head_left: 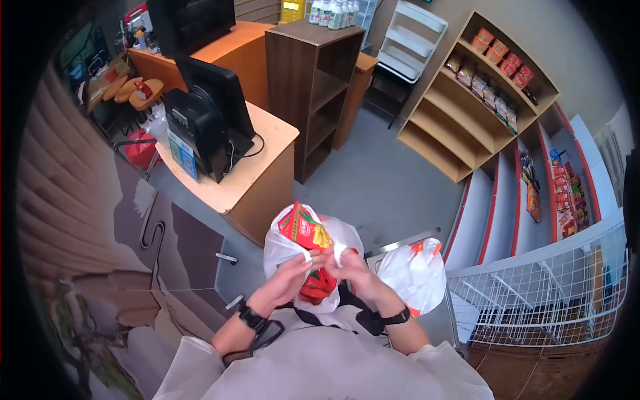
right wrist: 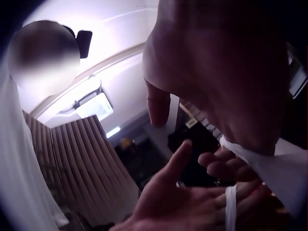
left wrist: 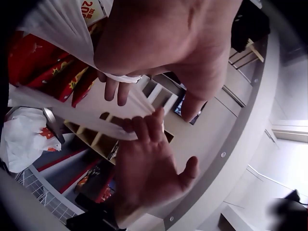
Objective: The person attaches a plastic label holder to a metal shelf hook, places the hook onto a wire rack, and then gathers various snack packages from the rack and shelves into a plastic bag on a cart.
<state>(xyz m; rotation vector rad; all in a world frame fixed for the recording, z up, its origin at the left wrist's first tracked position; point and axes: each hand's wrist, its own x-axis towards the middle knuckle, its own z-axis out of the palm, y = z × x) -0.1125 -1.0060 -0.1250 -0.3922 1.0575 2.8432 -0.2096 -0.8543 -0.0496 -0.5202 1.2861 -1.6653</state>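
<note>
A white plastic bag (head_left: 275, 251) hangs in front of the body, holding a red packet (head_left: 300, 228) with yellow and green print and other red packaging (head_left: 316, 288). Its two handles are drawn up, one on each hand. My left hand (head_left: 285, 279) carries one handle as a narrow loop (right wrist: 231, 207) across its mostly straight fingers, thumb apart. The fingers of my right hand (left wrist: 147, 168) curl round the other handle, palm and thumb showing in the left wrist view. Both hands are close together over the bag's mouth, fingertips pointing inward.
A second white bag (head_left: 412, 277) with orange marks stands to the right, beside a metal edge. A counter (head_left: 267, 183) with a black monitor (head_left: 217, 100) is ahead left. Shelves (head_left: 460, 123) with packets stand ahead right, and a white wire rack (head_left: 540, 293) is nearer.
</note>
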